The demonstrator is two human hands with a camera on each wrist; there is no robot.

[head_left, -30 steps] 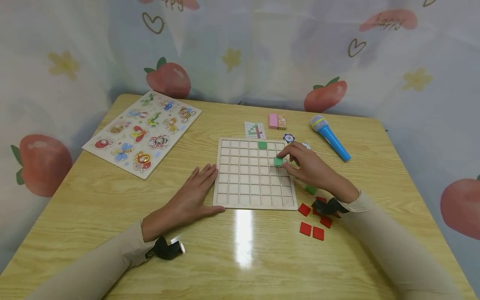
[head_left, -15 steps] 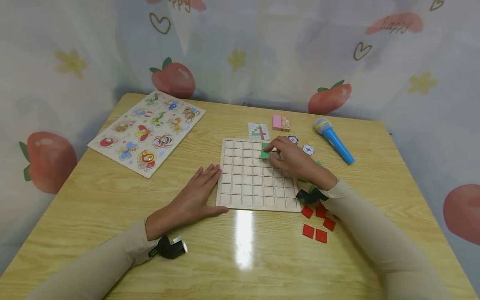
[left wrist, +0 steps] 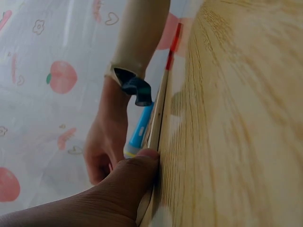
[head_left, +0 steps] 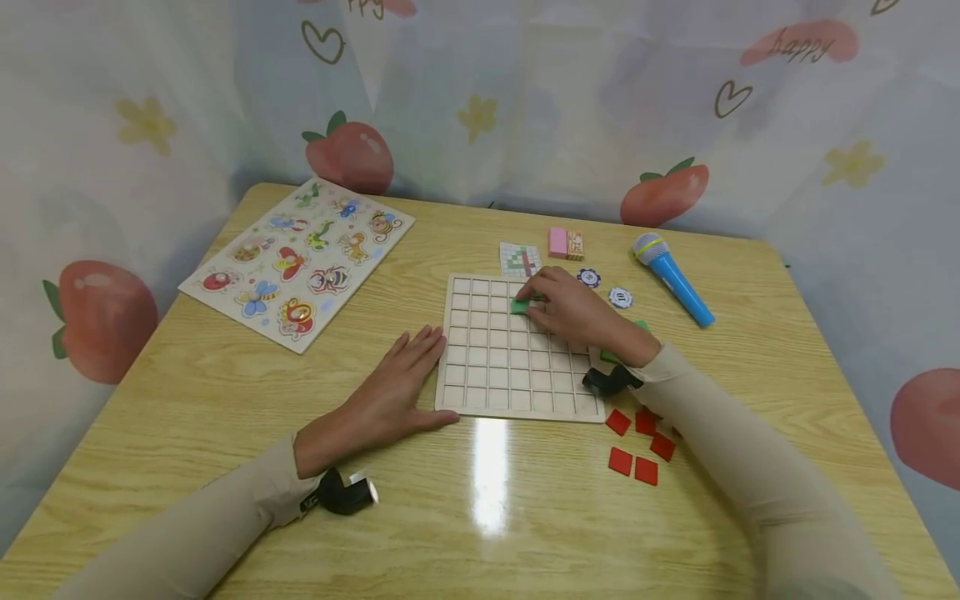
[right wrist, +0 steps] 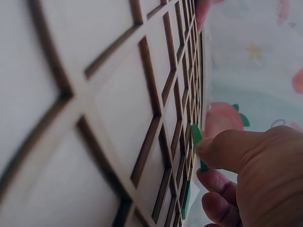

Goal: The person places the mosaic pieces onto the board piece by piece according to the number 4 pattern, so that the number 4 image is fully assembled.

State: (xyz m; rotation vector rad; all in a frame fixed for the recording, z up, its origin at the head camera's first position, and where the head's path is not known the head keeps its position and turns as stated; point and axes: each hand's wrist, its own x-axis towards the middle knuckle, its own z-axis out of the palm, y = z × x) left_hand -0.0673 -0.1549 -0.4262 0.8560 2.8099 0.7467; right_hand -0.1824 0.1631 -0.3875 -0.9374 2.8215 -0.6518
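grid board [head_left: 517, 350] centre; animal puzzle [head_left: 296, 262] left; microphone [head_left: 672, 279] right

An insect peg puzzle [head_left: 297, 262] lies at the far left of the wooden bench [head_left: 480, 517]. A blue toy microphone [head_left: 671, 277] lies at the far right, with two poker chips [head_left: 604, 287] just left of it. A pink eraser [head_left: 557, 242] sits against a small orange box [head_left: 575, 245], near a pattern card [head_left: 520, 259]. Red square tiles [head_left: 639, 446] cluster towards the near right. A strawberry-print curtain [head_left: 480, 100] hangs behind.
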